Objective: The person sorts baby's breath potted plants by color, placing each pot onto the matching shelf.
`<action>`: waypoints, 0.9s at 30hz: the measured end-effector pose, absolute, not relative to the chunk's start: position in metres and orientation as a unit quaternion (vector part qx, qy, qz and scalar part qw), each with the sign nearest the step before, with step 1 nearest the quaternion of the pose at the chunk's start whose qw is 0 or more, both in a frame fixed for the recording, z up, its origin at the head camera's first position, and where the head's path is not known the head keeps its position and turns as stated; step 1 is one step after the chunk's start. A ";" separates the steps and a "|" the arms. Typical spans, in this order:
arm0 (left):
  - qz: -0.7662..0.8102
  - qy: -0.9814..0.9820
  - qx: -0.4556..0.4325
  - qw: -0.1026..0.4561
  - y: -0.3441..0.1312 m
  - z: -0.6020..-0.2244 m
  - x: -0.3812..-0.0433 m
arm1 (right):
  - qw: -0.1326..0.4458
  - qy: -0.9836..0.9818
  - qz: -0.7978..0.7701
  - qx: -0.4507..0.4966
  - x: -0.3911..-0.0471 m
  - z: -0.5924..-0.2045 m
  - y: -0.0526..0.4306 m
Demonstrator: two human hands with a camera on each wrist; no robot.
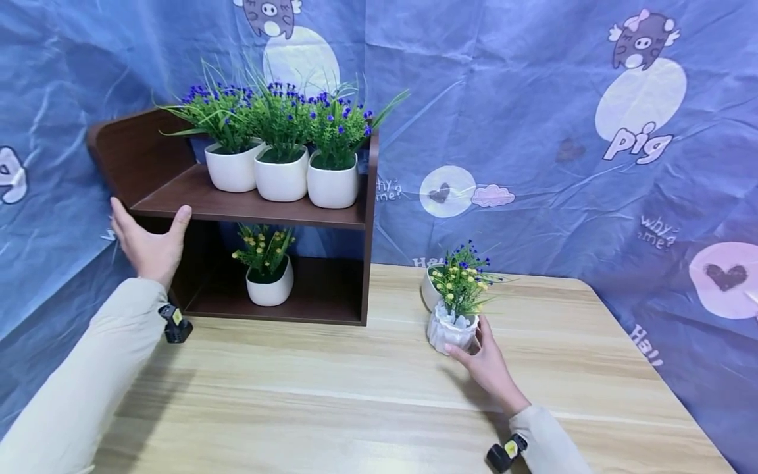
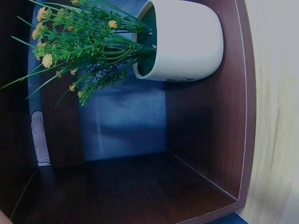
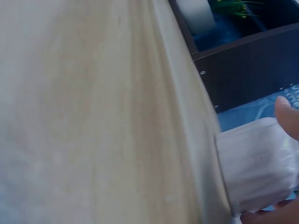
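Note:
My left hand is at the left front edge of a dark brown two-tier shelf, fingers and thumb spread. Whether it touches the wood is hard to tell. My right hand holds a white pot of yellow flowers with a crinkled, wrapped-looking outside, thumb on one side and fingers on the other. The right wrist view shows the thumb against this pale pot. Just behind it stands another white pot, mostly hidden, with blue flowers above.
Three white pots with blue-purple flowers line the upper board. On the lower board sits a white pot with yellow flowers, seen closer in the left wrist view. A blue printed cloth hangs behind the wooden table.

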State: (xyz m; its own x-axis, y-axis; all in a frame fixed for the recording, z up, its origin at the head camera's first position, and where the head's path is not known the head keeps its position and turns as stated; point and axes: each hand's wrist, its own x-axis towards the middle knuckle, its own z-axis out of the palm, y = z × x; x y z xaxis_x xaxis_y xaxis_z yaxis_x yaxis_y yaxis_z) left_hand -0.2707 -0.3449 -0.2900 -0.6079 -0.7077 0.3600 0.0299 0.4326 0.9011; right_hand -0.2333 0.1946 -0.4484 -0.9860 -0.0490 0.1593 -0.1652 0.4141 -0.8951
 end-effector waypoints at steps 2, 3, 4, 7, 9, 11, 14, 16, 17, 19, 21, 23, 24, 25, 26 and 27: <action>-0.483 -0.755 0.225 0.382 -0.345 -0.290 -0.271 | 0.065 -0.835 0.543 0.059 -0.237 -0.451 0.193; -0.482 -0.755 0.225 0.383 -0.345 -0.290 -0.271 | 0.069 -0.834 0.544 0.055 -0.239 -0.452 0.192; -0.482 -0.755 0.225 0.383 -0.345 -0.290 -0.271 | 0.075 -0.831 0.548 0.053 -0.241 -0.453 0.191; -0.480 -0.756 0.224 0.384 -0.345 -0.291 -0.271 | 0.078 -0.833 0.547 0.039 -0.243 -0.454 0.189; -0.478 -0.757 0.223 0.386 -0.345 -0.291 -0.271 | 0.080 -0.837 0.540 0.029 -0.244 -0.454 0.188; -0.477 -0.757 0.222 0.388 -0.344 -0.291 -0.271 | 0.076 -0.840 0.538 0.020 -0.244 -0.453 0.187; -0.476 -0.756 0.220 0.393 -0.344 -0.291 -0.271 | 0.069 -0.843 0.533 0.007 -0.244 -0.451 0.186; -0.475 -0.755 0.219 0.396 -0.344 -0.291 -0.271 | 0.070 -0.844 0.531 0.007 -0.244 -0.450 0.186; -0.475 -0.754 0.219 0.396 -0.344 -0.291 -0.271 | 0.076 -0.845 0.529 0.009 -0.243 -0.450 0.186; -0.474 -0.754 0.218 0.398 -0.345 -0.291 -0.271 | 0.091 -0.848 0.523 0.016 -0.243 -0.451 0.185; -0.474 -0.754 0.218 0.399 -0.345 -0.291 -0.271 | 0.106 -0.847 0.520 0.023 -0.242 -0.451 0.185; -0.473 -0.755 0.217 0.399 -0.345 -0.291 -0.271 | 0.113 -0.847 0.519 0.025 -0.242 -0.451 0.184; -0.472 -0.755 0.217 0.400 -0.345 -0.292 -0.271 | 0.113 -0.846 0.521 0.023 -0.242 -0.452 0.184; -0.471 -0.755 0.217 0.401 -0.345 -0.292 -0.271 | 0.115 -0.846 0.520 0.022 -0.242 -0.451 0.184; -0.471 -0.756 0.217 0.401 -0.345 -0.292 -0.271 | 0.116 -0.847 0.518 0.021 -0.242 -0.451 0.184; -0.470 -0.756 0.217 0.401 -0.345 -0.292 -0.271 | 0.115 -0.848 0.517 0.018 -0.242 -0.451 0.184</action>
State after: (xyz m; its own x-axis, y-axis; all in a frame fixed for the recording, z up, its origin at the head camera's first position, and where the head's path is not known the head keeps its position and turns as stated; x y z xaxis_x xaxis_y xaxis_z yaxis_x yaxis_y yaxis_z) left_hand -0.2712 -0.3447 -0.2918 -0.5840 -0.7047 0.4029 0.0495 0.4645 0.8842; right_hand -0.2424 0.1836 -0.4513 -0.9731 0.0877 0.2132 -0.1494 0.4642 -0.8730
